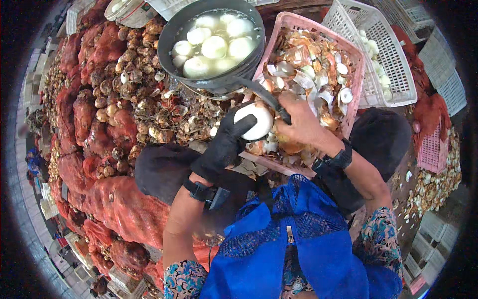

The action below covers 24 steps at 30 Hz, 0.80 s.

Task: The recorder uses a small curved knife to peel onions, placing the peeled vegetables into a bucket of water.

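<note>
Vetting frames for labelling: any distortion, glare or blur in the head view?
Head view, edges: strong fisheye bending, black corners, pale crates at lower right look soft; head view, middle: the peeled onion in the left grip is nearly washed out, while onions in the dark pot show pale highlights.

Floor [402, 177]: brown, strewn with pale scraps [429, 197] between 3 and 4 o'clock
Sacks [129, 199]: red net, heaped from 8 to 10 o'clock
Crates [434, 231]: pale, at 4 o'clock
Paving [24, 164]: grey strip along the outer edge, 9 o'clock
Light: soft, fairly even, shadows faint
</note>
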Each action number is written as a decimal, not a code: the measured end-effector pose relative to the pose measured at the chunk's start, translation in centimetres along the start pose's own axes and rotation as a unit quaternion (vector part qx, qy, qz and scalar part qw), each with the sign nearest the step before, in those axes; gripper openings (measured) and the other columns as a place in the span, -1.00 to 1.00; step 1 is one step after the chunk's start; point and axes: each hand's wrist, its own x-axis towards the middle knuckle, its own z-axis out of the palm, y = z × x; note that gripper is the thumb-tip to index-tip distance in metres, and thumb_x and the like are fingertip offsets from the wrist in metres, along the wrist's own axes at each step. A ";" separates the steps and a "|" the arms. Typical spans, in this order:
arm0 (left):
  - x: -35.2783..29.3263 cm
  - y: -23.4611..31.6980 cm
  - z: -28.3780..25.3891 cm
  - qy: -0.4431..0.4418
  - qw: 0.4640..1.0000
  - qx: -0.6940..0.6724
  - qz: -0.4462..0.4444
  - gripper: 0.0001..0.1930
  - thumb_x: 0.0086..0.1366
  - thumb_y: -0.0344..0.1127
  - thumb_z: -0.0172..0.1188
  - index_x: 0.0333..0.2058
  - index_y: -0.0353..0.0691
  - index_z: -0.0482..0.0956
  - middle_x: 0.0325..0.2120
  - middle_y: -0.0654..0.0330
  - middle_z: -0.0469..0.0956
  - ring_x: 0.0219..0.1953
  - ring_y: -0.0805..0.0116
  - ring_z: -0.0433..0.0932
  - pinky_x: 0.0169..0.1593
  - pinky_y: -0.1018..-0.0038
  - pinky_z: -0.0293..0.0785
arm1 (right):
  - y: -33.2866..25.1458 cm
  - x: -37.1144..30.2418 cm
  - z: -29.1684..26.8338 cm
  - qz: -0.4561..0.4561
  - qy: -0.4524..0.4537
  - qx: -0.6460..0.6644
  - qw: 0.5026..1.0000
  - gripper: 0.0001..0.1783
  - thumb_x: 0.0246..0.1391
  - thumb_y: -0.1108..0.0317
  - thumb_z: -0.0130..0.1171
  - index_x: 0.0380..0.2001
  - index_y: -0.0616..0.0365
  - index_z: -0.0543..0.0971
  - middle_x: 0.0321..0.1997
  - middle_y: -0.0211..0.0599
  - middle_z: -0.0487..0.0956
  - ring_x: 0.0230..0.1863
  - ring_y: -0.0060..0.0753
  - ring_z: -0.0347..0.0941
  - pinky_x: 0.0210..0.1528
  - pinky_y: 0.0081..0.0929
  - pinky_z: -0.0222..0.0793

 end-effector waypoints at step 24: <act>-0.6 0.2 -0.1 -0.020 1.000 0.007 0.013 -0.25 0.16 -0.01 0.25 0.23 -0.28 0.23 0.04 0.10 0.44 0.03 0.23 0.50 0.08 0.30 0.49 | -2.1 0.0 -1.9 0.217 -0.031 0.302 0.928 -0.68 -0.21 0.40 0.19 -0.28 0.26 0.54 -0.60 -0.47 0.42 -0.59 -0.67 0.30 -0.54 -0.50 0.24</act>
